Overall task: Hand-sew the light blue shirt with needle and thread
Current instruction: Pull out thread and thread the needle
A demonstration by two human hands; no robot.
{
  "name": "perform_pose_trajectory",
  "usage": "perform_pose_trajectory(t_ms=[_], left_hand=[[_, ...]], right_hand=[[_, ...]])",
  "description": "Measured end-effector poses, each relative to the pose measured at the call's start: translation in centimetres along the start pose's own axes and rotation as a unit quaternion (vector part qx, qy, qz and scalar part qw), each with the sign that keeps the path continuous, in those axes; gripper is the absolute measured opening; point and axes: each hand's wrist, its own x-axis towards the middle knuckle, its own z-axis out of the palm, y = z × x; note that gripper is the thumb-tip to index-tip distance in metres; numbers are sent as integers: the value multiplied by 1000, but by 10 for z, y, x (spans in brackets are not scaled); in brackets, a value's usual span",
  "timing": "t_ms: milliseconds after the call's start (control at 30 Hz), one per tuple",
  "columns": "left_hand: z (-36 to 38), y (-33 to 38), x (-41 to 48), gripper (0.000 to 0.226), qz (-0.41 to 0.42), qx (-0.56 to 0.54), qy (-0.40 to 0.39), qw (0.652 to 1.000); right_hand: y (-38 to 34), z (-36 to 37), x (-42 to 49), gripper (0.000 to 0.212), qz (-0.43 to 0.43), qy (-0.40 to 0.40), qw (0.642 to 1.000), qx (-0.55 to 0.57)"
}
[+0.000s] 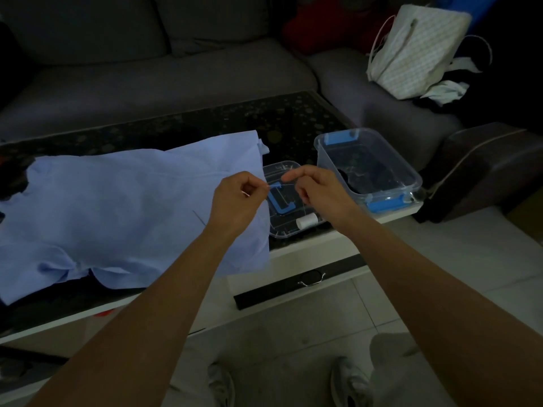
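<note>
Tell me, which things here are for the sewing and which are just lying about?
For the sewing: shirt; thread, pinched between left hand and right hand; spool, lying on the lid.
Just lying about: box, bag, sofa.

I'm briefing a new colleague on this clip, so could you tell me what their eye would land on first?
The left hand and right hand hover close together mid-frame, pinching a thin pale thread between them. Left of them the light blue shirt lies spread on the dark table, the brightest thing in the dim room. To their right stands an open clear box with blue clips.
</note>
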Motion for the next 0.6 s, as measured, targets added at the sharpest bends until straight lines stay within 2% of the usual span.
perform_pose_trajectory(t_ms=[167,333,600], left_hand=[[0,2,-2,10,-1,-26,-3,1000],[-1,3,-2,9,5,-52,-13,999],[2,9,-4,6,10,-77,-30,997]], right_hand=[[0,0,-3,30,10,-15,1000,2],[0,-1,-5,13,-57,-43,997,-30],[-1,-2,-4,9,-106,-23,994,8]])
